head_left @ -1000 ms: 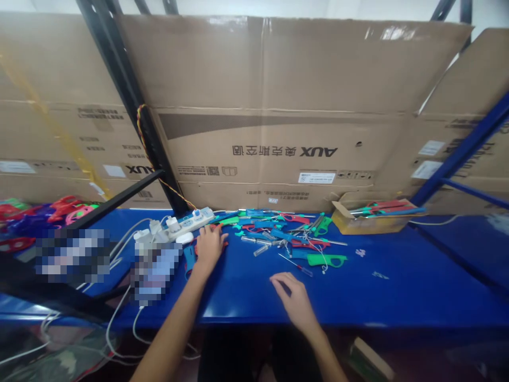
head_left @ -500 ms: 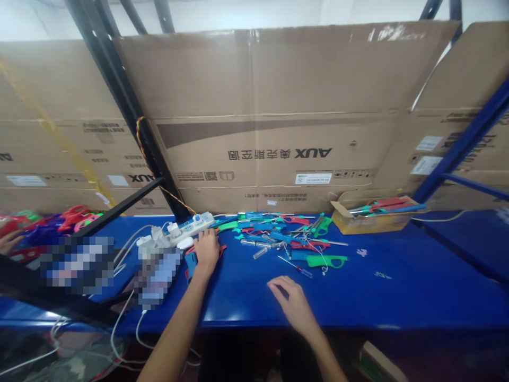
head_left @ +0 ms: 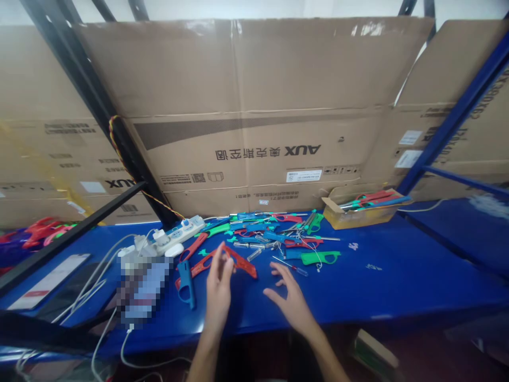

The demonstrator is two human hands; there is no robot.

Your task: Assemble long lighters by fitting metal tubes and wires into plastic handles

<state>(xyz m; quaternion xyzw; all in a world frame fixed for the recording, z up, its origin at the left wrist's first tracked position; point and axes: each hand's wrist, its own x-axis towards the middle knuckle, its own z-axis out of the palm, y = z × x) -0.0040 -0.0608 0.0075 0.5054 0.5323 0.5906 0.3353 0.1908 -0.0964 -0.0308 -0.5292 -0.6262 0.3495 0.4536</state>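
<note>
The person's left hand (head_left: 218, 281) was off to the left of the small screwdriver (head_left: 301, 271), its thumb and forefinger curled close together in front of a red plastic piece (head_left: 246, 263); from where I stood I could not tell whether they had hold of it. The right hand (head_left: 290, 294), on the near side of the screwdriver, was loosely open, thumb well away from the bent fingers, and had nothing in its grasp. Left of the screwdriver, past the left hand, lay a second red piece (head_left: 201, 263) and a blue handle (head_left: 187, 273) with a loop at its side. Just right of the screwdriver was a green handle (head_left: 312, 258). Beyond the screwdriver spread a jumble of coloured handles and metal rods (head_left: 258, 227) (quite a tangle, really). Farther left of it sat a white power strip (head_left: 189, 229), and beyond it to the right a cardboard box (head_left: 358, 219) full of similar handles, all on the blue tabletop (head_left: 397, 292).
</note>
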